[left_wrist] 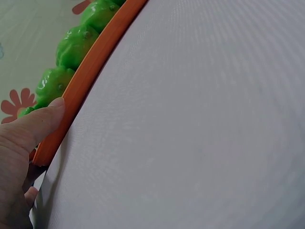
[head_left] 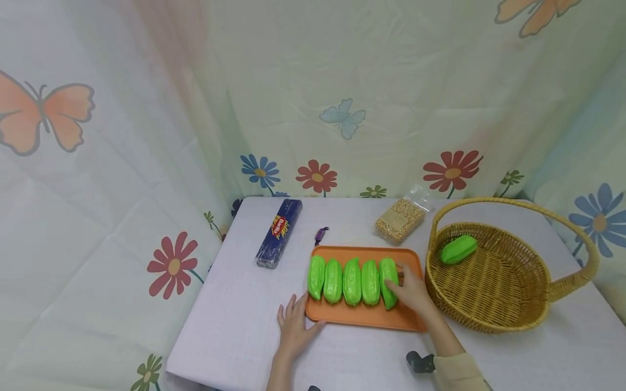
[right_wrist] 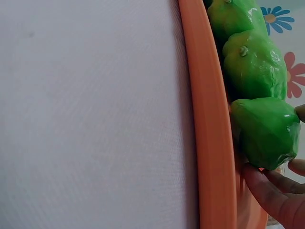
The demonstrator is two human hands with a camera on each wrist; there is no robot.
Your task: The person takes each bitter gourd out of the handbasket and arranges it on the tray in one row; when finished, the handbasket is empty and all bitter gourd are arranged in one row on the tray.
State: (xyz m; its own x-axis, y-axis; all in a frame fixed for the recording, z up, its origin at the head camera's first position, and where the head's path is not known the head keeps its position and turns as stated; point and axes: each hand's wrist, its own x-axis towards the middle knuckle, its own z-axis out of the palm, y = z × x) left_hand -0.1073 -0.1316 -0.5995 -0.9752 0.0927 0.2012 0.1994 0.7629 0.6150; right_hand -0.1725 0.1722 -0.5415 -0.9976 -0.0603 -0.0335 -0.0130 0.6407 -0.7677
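Several long, glossy green ridged vegetables lie side by side in a row on an orange tray. At the right end of the row, my right hand pinches the last green vegetable, thumb on one side and fingers on the other. This one lies slightly tilted, its lower tip toward me. My left hand is at the tray's near left corner, fingers spread along the left side and thumb touching the front rim. The wrist views show the vegetables' knobby near ends.
A round wicker basket with a tall handle stands right of the tray, one green vegetable inside. Behind the tray are a bag of yellow grains, a small purple wrapped candy and a blue Barilla pasta pack.
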